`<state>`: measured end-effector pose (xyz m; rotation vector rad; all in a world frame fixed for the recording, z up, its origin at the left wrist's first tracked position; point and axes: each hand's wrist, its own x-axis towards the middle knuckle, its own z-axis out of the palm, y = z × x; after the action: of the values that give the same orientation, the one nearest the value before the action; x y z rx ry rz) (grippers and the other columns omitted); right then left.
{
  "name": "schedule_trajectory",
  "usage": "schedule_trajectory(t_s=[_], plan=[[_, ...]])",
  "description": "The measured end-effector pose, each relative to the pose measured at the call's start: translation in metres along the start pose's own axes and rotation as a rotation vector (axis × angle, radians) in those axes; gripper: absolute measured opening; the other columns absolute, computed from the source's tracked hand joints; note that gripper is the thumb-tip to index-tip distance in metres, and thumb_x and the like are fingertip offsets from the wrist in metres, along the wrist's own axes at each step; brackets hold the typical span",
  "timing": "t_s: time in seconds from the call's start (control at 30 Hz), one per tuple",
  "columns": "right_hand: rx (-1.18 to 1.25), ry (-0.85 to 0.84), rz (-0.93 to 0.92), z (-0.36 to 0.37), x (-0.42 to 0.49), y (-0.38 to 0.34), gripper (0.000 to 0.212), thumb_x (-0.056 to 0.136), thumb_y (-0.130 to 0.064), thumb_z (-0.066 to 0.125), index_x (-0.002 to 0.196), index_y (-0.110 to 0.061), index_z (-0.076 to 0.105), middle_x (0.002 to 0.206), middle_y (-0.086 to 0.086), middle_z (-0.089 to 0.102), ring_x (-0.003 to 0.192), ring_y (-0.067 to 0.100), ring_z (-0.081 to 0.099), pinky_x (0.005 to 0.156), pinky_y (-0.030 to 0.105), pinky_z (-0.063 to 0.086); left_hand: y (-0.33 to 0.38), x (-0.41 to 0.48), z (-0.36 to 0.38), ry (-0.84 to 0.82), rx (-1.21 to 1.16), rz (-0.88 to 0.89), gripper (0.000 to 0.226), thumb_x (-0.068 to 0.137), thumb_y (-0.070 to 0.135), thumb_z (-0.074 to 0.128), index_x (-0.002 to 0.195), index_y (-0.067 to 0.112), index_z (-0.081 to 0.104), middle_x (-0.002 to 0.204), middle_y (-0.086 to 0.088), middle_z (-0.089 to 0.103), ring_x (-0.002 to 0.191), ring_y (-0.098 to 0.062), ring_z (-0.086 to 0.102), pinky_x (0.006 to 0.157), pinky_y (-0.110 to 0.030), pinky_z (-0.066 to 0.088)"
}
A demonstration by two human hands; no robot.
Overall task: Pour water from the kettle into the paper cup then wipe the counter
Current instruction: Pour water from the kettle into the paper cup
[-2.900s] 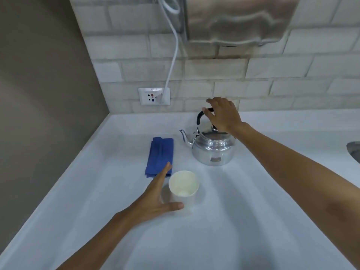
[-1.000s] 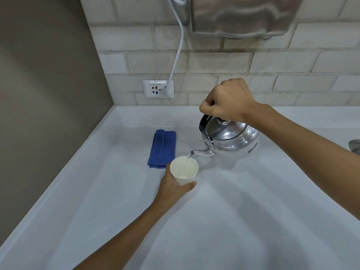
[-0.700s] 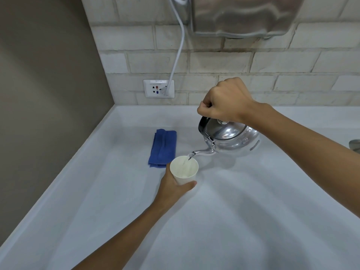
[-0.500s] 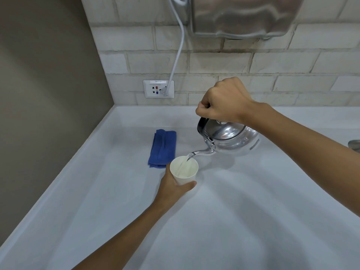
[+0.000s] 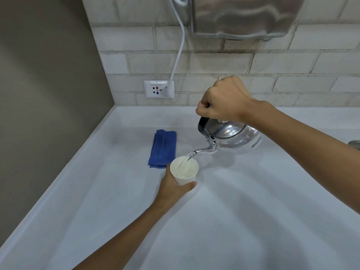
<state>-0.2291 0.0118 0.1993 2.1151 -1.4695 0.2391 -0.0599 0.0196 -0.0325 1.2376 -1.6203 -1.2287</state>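
A shiny metal kettle hangs tilted above the white counter, spout down to the left. My right hand is closed around its black handle. A thin stream of water runs from the spout into a white paper cup. My left hand grips the cup from below and from the left, holding it upright. A folded blue cloth lies flat on the counter just behind and left of the cup.
A brown side wall borders the counter on the left and a brick wall stands at the back. A wall socket has a white cable plugged in. A steel box hangs above. A sink edge shows at right.
Since 2.9 s ago my right hand lifted and tilted the kettle, and my left hand took hold of the cup. Over the last second the kettle tipped slightly more; water keeps flowing.
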Motion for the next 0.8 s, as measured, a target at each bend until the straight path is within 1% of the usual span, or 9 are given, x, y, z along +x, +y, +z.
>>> schedule_trajectory(t_s=[0.07,0.13,0.23,0.43,0.57,0.7,0.8], plan=[[-0.004,-0.002,-0.004,0.0000,-0.0001,-0.0005,0.038,0.069,-0.018,0.050,0.045,-0.015,0.021,0.039,-0.001,0.009,0.050,0.022,0.017,0.047,0.021,0.009,0.0005,-0.0004,0.0000,-0.003,0.002,0.001,0.078,0.061,0.023,0.084,0.125,0.026,0.038,0.119,0.007,0.053,0.107,-0.011,0.049,0.068,-0.006,0.041],[-0.006,-0.003,-0.008,-0.0001,0.0000,-0.0010,0.039,0.069,-0.018,0.050,0.045,-0.015,0.020,0.039,0.000,0.010,0.050,0.022,0.018,0.047,0.021,0.009,0.0012,-0.0010,-0.0002,-0.006,-0.003,0.003,0.079,0.062,0.022,0.084,0.126,0.024,0.038,0.119,0.006,0.053,0.107,-0.012,0.049,0.070,-0.007,0.040],[-0.005,-0.010,-0.010,-0.0014,-0.0002,-0.0009,0.035,0.069,-0.017,0.050,0.045,-0.014,0.024,0.040,0.000,0.009,0.049,0.021,0.017,0.047,0.021,0.010,0.0023,-0.0015,-0.0004,-0.011,-0.020,0.004,0.077,0.063,0.020,0.083,0.125,0.025,0.039,0.118,0.007,0.054,0.106,-0.011,0.050,0.074,-0.010,0.039],[-0.017,-0.022,-0.010,-0.0031,-0.0001,-0.0034,0.034,0.070,-0.018,0.050,0.046,-0.012,0.027,0.040,0.002,0.012,0.049,0.023,0.020,0.047,0.022,0.010,0.0033,-0.0023,-0.0006,-0.018,-0.019,0.004,0.076,0.063,0.021,0.083,0.125,0.026,0.039,0.117,0.008,0.053,0.105,-0.010,0.050,0.069,-0.003,0.042],[-0.016,-0.015,-0.017,-0.0046,0.0007,-0.0035,0.034,0.070,-0.018,0.050,0.046,-0.013,0.027,0.039,0.000,0.012,0.049,0.022,0.018,0.047,0.021,0.010,0.0038,-0.0021,-0.0009,-0.015,-0.019,-0.002,0.076,0.063,0.021,0.083,0.124,0.027,0.039,0.117,0.008,0.053,0.105,-0.010,0.050,0.071,-0.006,0.039],[-0.020,-0.011,-0.022,-0.0060,0.0021,-0.0035,0.035,0.070,-0.018,0.049,0.045,-0.014,0.025,0.038,-0.001,0.013,0.048,0.022,0.020,0.047,0.020,0.011,0.0044,-0.0024,-0.0007,-0.011,-0.017,-0.003,0.077,0.063,0.021,0.083,0.125,0.027,0.039,0.117,0.008,0.053,0.105,-0.011,0.050,0.070,-0.007,0.041],[-0.019,-0.007,-0.018,-0.0066,0.0024,-0.0028,0.033,0.070,-0.018,0.049,0.046,-0.013,0.026,0.037,-0.001,0.012,0.049,0.023,0.020,0.047,0.021,0.010,0.0048,-0.0029,-0.0011,-0.009,-0.011,-0.002,0.076,0.063,0.021,0.083,0.124,0.028,0.039,0.116,0.010,0.053,0.104,-0.008,0.050,0.067,-0.004,0.042]])
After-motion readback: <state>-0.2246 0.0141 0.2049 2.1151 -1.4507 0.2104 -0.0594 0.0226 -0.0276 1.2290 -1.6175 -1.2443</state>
